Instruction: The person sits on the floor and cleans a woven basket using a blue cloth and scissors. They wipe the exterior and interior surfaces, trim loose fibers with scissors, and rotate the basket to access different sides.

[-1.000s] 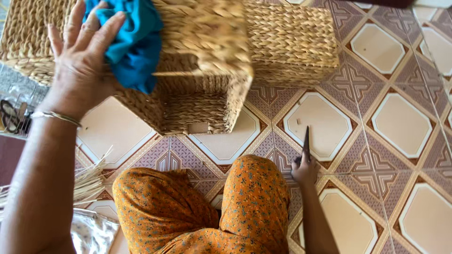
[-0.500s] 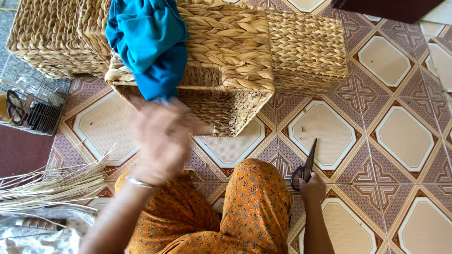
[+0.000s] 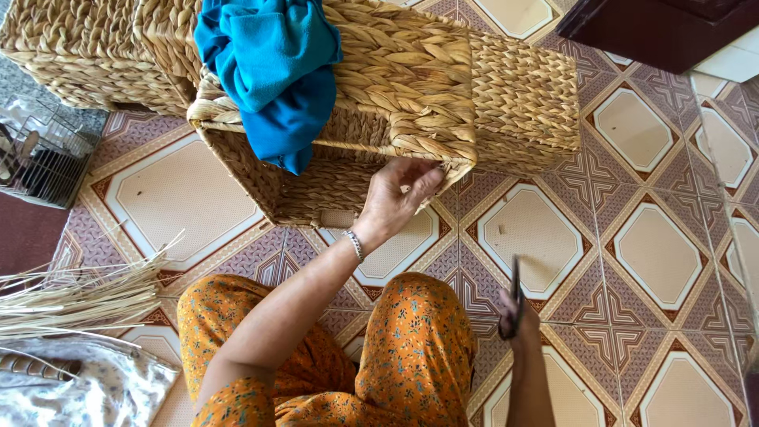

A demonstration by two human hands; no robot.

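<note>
Left hand (image 3: 399, 194) touches basket (image 3: 379, 87) rim (right hand (image 3: 518, 320) apart).

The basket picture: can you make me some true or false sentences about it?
1. The left hand touches the rim of the woven basket. True.
2. The right hand holds a spoon. False: it holds dark scissors, pointing up.
3. A blue cloth hangs over the basket. True.
4. The floor is plain grey. False: the patterned tile floor has beige and maroon shapes.
5. A bundle of pale straw strips lies to the person's left. True.
</note>
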